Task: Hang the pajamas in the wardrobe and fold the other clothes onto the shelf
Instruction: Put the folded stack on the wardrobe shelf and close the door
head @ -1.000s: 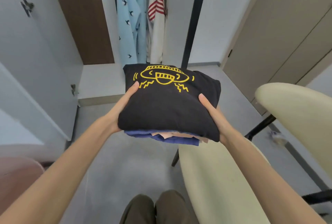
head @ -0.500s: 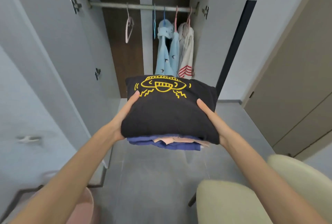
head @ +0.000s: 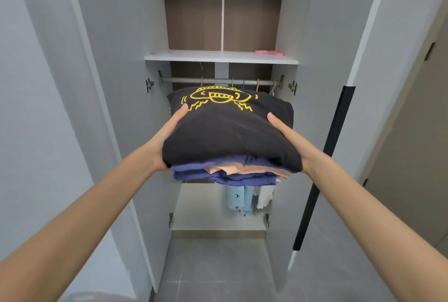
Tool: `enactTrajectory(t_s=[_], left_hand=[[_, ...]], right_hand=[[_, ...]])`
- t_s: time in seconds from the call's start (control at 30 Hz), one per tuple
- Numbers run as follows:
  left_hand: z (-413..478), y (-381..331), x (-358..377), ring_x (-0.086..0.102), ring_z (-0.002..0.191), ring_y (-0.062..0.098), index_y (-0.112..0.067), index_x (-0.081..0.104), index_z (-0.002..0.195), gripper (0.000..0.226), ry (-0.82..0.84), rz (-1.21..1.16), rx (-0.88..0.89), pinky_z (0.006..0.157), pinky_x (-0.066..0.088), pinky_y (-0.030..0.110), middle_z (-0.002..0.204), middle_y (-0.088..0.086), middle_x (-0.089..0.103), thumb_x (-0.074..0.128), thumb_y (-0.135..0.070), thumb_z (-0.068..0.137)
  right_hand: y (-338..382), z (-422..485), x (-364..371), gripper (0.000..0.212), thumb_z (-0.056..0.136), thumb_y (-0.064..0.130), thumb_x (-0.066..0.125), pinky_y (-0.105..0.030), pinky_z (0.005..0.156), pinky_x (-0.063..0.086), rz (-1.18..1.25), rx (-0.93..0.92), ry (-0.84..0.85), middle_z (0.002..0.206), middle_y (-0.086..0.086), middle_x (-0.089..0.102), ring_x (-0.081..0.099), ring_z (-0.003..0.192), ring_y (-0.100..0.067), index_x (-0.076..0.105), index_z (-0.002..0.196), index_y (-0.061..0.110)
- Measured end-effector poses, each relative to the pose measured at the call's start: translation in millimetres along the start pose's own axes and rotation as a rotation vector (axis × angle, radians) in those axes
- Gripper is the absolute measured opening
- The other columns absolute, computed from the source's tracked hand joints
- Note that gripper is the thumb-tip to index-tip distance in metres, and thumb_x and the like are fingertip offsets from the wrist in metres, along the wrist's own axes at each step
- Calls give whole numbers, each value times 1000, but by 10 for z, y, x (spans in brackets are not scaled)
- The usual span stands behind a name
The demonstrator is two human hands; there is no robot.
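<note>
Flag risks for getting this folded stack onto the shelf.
1. The loose peach garment pokes out between the navy layers, so it may slip free on the lift.
2. The white wardrobe shelf sits above the black folded shirt with yellow print; its front edge could catch the stack.

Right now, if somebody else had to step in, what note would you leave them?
Left hand and right hand grip the sides of the folded stack, black shirt on top, held in front of the open wardrobe.
Pajamas already hang from the rail.
The shelf above holds only a small pink item.
Left: lift the stack onto the shelf.
</note>
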State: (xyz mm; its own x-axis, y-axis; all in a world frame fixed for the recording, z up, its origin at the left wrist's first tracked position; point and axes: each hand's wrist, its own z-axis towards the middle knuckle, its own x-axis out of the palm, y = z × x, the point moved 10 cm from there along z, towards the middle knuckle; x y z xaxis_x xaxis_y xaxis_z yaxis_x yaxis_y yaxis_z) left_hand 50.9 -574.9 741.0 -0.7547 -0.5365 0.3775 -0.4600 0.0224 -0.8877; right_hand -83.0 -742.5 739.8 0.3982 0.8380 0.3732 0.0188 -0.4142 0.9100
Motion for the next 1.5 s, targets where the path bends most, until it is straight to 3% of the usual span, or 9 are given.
enactTrajectory(t_s=[0.2, 0.33, 0.5, 0.6, 0.77, 0.9, 1.03, 1.23, 1.5], left_hand=[[273, -543, -44, 70, 94, 26, -20, 78, 91, 63, -53, 17, 40, 66, 58, 36, 108, 8, 71, 72, -71, 56], [531, -858, -19, 71, 90, 25, -18, 79, 87, 61, -82, 14, 89, 63, 57, 36, 104, 8, 72, 71, -71, 57], [856, -1257, -71, 70, 92, 26, -16, 78, 87, 64, -124, -10, 138, 65, 58, 36, 106, 9, 72, 71, -72, 58], [1032, -1526, -151, 70, 93, 26, -15, 78, 88, 65, -137, -5, 163, 65, 58, 37, 106, 9, 72, 72, -72, 56], [1359, -1981, -356, 70, 93, 29, -12, 78, 88, 66, -146, -15, 198, 65, 58, 40, 106, 11, 71, 74, -69, 55], [1675, -2396, -575, 71, 87, 30, -10, 78, 87, 66, -161, -38, 246, 60, 57, 41, 102, 13, 72, 75, -68, 57], [2023, -2846, -790, 71, 85, 31, -10, 76, 95, 69, -169, -47, 304, 59, 58, 43, 102, 14, 72, 72, -69, 60], [2606, -3360, -1130, 72, 84, 30, -14, 71, 102, 66, -170, -72, 345, 62, 59, 39, 101, 12, 73, 68, -69, 66], [3369, -3695, -1524, 72, 78, 29, -12, 79, 72, 58, -173, -99, 381, 54, 57, 37, 93, 12, 74, 64, -69, 70]], right_hand=[[596, 491, 69, 62, 76, 53, 72, -34, 93, 52, -74, -53, 42, 119, -9, 67, 65, 109, -23, 63, 125, 15], [963, 893, 21, 70, 71, 50, 79, -35, 93, 53, -61, -68, 74, 120, -11, 67, 66, 107, -24, 61, 127, 12], [1402, 1346, 132, 55, 73, 50, 76, -32, 73, 58, -96, -75, 192, 115, -11, 69, 68, 103, -24, 71, 114, 13], [1637, 1622, 213, 51, 75, 50, 75, -34, 73, 58, -112, -103, 225, 115, -11, 69, 68, 103, -24, 73, 110, 13], [1975, 2173, 376, 57, 79, 51, 69, -31, 78, 58, -146, -118, 257, 117, -12, 68, 67, 105, -24, 66, 120, 11], [2260, 2708, 559, 48, 76, 49, 72, -33, 69, 58, -142, -107, 313, 112, -13, 70, 69, 99, -24, 76, 100, 8], [2594, 3264, 773, 44, 70, 47, 77, -32, 69, 58, -175, -149, 396, 107, -12, 72, 70, 98, -22, 78, 93, 9], [2919, 4192, 892, 48, 69, 53, 75, -32, 71, 57, -251, -161, 379, 111, -11, 71, 69, 101, -22, 77, 93, 11], [3115, 5272, 789, 57, 73, 55, 73, -34, 82, 56, -314, -150, 313, 120, -13, 67, 66, 108, -25, 73, 110, 11]])
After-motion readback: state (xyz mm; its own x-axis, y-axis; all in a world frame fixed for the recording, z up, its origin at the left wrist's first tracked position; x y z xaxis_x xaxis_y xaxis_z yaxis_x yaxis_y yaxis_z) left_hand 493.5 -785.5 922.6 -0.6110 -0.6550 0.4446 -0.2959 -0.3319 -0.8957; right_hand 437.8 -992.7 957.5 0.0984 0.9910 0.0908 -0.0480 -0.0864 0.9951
